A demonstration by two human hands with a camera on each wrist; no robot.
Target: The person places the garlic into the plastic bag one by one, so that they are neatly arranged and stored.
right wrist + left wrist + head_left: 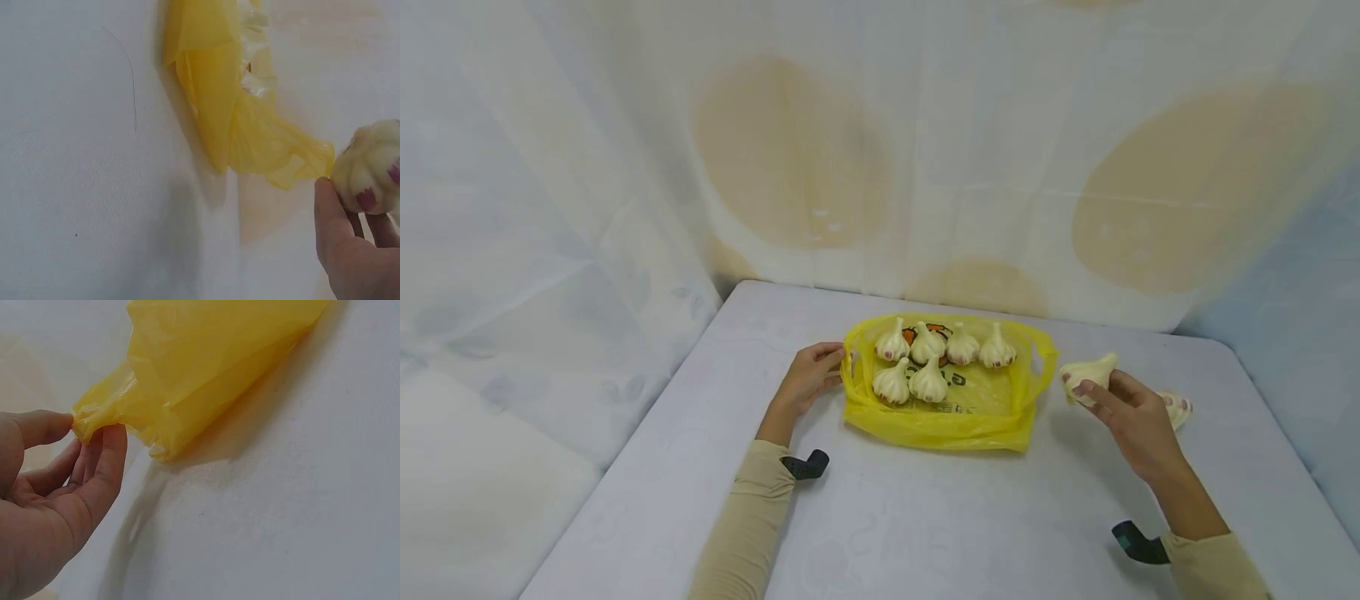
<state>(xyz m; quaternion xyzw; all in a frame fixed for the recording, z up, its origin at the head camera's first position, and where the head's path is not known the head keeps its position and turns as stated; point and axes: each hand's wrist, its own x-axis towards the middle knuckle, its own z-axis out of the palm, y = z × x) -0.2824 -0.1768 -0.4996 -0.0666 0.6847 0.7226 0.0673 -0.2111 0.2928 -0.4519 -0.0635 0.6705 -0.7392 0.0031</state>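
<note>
A yellow plastic bag [985, 396] lies spread on the table with its mouth wide, and several garlic bulbs [928, 383] sit in it in two rows. At the bag's left handle, my left hand [808, 379] pinches the yellow film between thumb and fingers; the left wrist view shows this handle [103, 409] drawn out from the bag. My right hand [1138, 417] holds one garlic bulb [1086, 379] in the air just right of the bag's right handle. In the right wrist view that bulb [372, 169] rests in the fingers, close by the handle.
Behind the right hand another garlic bulb [1177, 408] lies on the table, partly hidden by the hand. The white table [925, 525] ends at a patterned curtain [970, 167] at the back. A dark wrist mount [1138, 546] juts from each sleeve.
</note>
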